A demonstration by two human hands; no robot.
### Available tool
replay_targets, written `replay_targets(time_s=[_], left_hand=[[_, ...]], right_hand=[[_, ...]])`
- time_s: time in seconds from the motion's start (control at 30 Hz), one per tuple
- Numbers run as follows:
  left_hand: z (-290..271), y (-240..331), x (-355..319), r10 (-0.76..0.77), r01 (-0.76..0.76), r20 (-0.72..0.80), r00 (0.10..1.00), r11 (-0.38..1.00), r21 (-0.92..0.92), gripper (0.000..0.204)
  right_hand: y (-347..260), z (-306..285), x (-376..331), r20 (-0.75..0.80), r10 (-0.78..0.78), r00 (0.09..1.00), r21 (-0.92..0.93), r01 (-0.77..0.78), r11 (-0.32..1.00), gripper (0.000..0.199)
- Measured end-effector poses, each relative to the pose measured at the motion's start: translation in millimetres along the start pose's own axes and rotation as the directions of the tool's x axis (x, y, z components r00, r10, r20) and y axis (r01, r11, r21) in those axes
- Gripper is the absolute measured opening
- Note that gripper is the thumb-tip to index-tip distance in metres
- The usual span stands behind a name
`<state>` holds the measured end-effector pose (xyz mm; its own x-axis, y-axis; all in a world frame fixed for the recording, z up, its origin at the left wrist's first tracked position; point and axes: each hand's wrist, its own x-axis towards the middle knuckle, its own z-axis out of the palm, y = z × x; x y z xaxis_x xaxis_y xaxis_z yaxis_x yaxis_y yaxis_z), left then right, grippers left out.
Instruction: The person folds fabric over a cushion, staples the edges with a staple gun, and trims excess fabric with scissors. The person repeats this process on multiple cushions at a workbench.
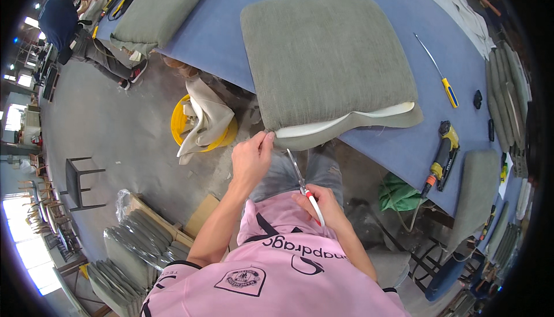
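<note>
A grey-green seat cushion (326,57) lies on the blue table, its near edge overhanging. Along that edge the fabric cover gapes and shows white foam (340,122). With fingers pinched, my left hand (251,158) grips the cover at the cushion's near left corner. Lower and to the right, my right hand (324,204) is closed around the red and white handles of a pair of scissors (297,170). Their blades point up toward the loose fabric edge, a little short of it.
On the blue table (381,149) lie a screwdriver (447,89) and a yellow-black power tool (444,152) at right. Another cushion (164,8) lies far left, near a co-worker (63,17). A yellow bucket (179,124) with fabric scraps stands on the floor. Stacked cushions (127,253) are at lower left.
</note>
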<state>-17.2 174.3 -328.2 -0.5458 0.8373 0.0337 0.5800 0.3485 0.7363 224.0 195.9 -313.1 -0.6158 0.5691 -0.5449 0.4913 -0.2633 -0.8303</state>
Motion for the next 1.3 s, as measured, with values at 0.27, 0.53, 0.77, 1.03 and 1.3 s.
replay_targets(time_s=[0.27, 0.53, 0.77, 1.03, 1.3], left_hand=[[-61.1, -30.8, -17.2, -0.087, 0.087, 0.003, 0.996, 0.988, -0.128, 0.031], [-35.7, -98.6, 2.8, -0.201, 0.228, 0.155, 0.967, 0.956, -0.185, 0.034], [8.9, -50.2, -13.4, 0.046, 0.078, 0.345, 0.938, 0.938, -0.338, 0.03], [-22.6, 25.8, -41.3, -0.157, 0.191, 0.239, 0.958, 0.973, -0.126, 0.039], [-15.7, 21.5, -47.3, -0.057, 0.079, 0.135, 0.989, 0.984, -0.158, 0.033]], right_hand=[[20.8, -2.6, -7.3, 0.021, 0.049, 0.999, 0.168, -0.052, 0.984, 0.039], [8.5, -12.1, -8.3, 0.231, 0.159, 0.96, 0.137, -0.194, 0.971, 0.044], [7.3, -65.8, -21.0, 0.262, 0.113, 0.958, -0.151, -0.075, 0.986, 0.065], [-17.9, -46.3, -13.8, 0.444, 0.19, 0.876, -0.125, -0.15, 0.981, 0.069], [-39.8, 1.5, 22.2, 0.43, 0.057, 0.901, 0.046, -0.086, 0.995, 0.073]])
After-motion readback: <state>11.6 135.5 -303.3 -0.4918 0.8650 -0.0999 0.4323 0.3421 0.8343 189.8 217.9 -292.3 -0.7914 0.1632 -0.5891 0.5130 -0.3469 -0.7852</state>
